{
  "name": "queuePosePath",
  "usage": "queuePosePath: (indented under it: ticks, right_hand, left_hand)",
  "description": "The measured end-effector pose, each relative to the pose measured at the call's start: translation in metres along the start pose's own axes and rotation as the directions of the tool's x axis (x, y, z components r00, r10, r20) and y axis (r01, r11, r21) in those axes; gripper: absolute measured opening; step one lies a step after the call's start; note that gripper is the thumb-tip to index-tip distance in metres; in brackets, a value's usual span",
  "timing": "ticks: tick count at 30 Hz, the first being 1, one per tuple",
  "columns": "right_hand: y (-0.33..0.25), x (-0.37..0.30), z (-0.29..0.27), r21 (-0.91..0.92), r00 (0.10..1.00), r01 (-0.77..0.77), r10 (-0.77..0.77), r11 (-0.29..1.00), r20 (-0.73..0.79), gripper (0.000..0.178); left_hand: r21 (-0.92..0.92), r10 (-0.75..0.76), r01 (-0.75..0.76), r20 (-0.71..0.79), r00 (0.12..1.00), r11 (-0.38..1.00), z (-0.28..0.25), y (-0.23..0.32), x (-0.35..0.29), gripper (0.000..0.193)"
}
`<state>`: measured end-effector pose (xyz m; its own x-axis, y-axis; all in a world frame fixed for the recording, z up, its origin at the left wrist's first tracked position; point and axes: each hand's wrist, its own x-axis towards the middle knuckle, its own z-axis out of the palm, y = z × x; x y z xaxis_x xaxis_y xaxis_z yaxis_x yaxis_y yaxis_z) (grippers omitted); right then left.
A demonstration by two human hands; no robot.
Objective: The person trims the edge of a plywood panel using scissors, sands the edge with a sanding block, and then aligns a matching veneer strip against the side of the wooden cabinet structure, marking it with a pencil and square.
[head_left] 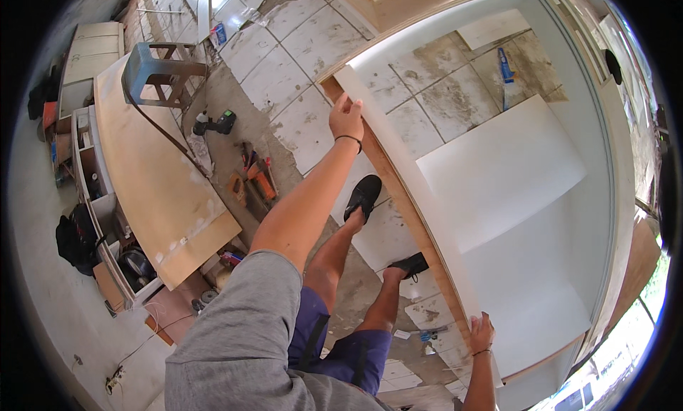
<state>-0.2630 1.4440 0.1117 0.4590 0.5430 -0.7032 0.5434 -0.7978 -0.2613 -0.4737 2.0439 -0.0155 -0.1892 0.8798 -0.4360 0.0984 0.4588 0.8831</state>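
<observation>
A long white panel strip [416, 190] with a raw brown wood edge runs diagonally along the near side of a large white cabinet frame [594, 126]. Near its far end, my left hand [346, 117] is closed on the strip's edge, thumb and fingers pinched over it. Lower down, at the near right, my right hand [482, 333] grips the same strip, its fingers bent over the edge. Whether the strip is fixed to the cabinet I cannot tell. White inner boards [505, 173] span the cabinet, and floor tiles show through its open part.
A blue-brown plastic stool [153, 73] stands on a plywood-topped bench [153, 176] at left. On the floor lie a cordless drill [217, 122], an orange-handled saw [237, 188] and a blue tube [505, 66]. My feet [364, 198] stand beside the strip.
</observation>
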Motion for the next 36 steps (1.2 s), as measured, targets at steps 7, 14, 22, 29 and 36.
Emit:
queuePosePath:
  ticks: [7, 14, 22, 29, 36]
  right_hand:
    - [-0.024, 0.016, 0.028, 0.062, 0.999, 0.019, -0.017, 0.998, -0.031, 0.058]
    - [-0.145, 0.086, 0.017, 0.164, 0.982, 0.145, -0.121, 0.976, -0.148, 0.08]
    - [-0.247, 0.164, 0.017, 0.015, 0.922, 0.302, -0.288, 0.953, -0.26, 0.079]
    - [-0.232, 0.158, 0.016, -0.089, 0.932, 0.271, -0.285, 0.958, -0.224, 0.078]
    - [-0.241, 0.145, 0.021, -0.065, 0.914, 0.256, -0.263, 0.964, -0.309, 0.071]
  left_hand:
    - [0.144, 0.075, -0.065, -0.064, 0.995, 0.987, 0.003, 0.001, 0.008, 0.045]
    - [-0.054, 0.102, -0.104, -0.036, 0.994, 0.993, -0.001, -0.007, 0.004, 0.045]
    - [-0.018, 0.072, -0.072, -0.016, 0.997, 0.997, 0.006, -0.007, 0.0, 0.045]
    - [0.111, 0.134, -0.133, 0.001, 0.991, 0.985, -0.001, 0.002, -0.015, 0.046]
    - [0.157, 0.214, -0.207, -0.031, 0.976, 0.966, 0.0, -0.004, -0.008, 0.043]
